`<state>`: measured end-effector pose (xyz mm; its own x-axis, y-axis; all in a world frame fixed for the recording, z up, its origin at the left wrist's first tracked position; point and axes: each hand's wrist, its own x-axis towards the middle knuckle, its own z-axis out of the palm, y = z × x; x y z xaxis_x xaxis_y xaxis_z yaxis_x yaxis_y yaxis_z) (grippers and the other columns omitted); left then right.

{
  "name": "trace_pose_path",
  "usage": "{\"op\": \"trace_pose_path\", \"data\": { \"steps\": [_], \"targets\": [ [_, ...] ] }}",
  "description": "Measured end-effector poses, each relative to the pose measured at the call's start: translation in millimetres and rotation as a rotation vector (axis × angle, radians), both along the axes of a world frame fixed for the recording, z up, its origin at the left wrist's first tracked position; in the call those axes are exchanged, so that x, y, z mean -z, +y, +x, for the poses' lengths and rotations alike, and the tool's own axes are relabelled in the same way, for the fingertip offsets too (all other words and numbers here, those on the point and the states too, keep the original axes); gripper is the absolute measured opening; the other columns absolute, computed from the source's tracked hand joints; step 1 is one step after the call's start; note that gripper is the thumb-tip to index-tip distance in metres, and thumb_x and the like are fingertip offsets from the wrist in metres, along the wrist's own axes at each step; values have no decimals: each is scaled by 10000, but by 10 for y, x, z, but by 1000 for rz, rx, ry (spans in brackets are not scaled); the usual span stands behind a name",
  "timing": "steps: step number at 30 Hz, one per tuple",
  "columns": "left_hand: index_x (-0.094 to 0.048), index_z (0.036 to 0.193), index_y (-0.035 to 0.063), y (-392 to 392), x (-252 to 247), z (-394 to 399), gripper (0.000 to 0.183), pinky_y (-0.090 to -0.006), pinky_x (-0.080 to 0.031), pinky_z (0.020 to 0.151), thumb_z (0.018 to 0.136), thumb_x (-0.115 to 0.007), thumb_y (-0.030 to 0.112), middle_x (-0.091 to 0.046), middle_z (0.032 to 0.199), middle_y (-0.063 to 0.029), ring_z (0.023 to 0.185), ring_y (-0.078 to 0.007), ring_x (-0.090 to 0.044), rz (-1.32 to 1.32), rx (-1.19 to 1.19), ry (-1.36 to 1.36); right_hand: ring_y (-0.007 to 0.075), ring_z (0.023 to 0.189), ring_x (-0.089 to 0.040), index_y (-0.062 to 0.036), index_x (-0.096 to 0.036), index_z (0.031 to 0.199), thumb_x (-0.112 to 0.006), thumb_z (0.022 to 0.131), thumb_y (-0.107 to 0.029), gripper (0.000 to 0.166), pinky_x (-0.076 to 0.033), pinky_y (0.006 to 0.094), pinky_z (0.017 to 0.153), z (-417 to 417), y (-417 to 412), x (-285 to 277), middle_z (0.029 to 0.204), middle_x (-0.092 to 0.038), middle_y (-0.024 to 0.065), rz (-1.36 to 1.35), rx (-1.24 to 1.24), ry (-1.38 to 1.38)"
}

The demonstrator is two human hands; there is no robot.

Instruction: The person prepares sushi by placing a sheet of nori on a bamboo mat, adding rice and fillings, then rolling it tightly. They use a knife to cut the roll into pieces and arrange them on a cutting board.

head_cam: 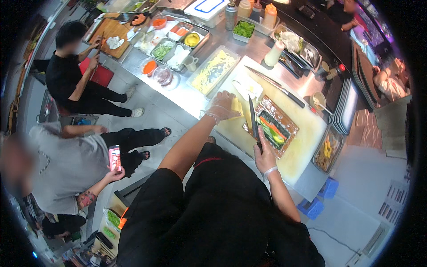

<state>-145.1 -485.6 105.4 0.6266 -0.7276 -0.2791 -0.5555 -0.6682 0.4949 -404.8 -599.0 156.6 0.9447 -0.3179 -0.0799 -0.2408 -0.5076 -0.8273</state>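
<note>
My gloved left hand (221, 106) rests on a yellow block, perhaps egg omelette (237, 107), at the left edge of a white cutting board (297, 167). In my gloved right hand (266, 155) is a kitchen knife (253, 116), its blade pointing away from me beside a thin cut yellow strip (249, 120). Right of the blade, a plastic-wrapped bamboo rolling mat (292, 128) bears a nori sheet (283, 126) with rice barely visible, an orange strip (272, 126) and green pieces. Farther back on the board lie a second, long knife (283, 90) and a crumpled white cloth or paper (245, 86).
Behind the board's left side stands a tray of yellow shreds (213, 71); a squeeze bottle (274, 53) stands farther back. A food tray (328, 148) and stacked plates (345, 103) are at right. Two people stand at left, one with a phone (114, 158), one holding a knife (100, 46).
</note>
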Motion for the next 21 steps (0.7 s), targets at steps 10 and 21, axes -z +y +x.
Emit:
{"op": "trace_pose_path", "data": {
  "steps": [10,21],
  "targets": [
    [-482,1390,-28,-33,293,87,889,-448,-403,1096,749,-792,504,-598,1285,-272,1248,-423,-537,-33,125,201,368,1391,-466,-104,-313,1575,-556,937,14,693,-386,387,1130,260,-267,-17,1544,-429,211,31,35,-16],
    [-556,1337,-38,313,-40,337,915,-435,-488,998,682,-833,538,-629,1271,-262,1130,-394,-633,-181,-152,757,387,1372,-486,-49,-308,1568,-548,942,-6,671,-409,403,1111,1141,-230,-279,1543,-421,232,-106,100,116]
  ]
}}
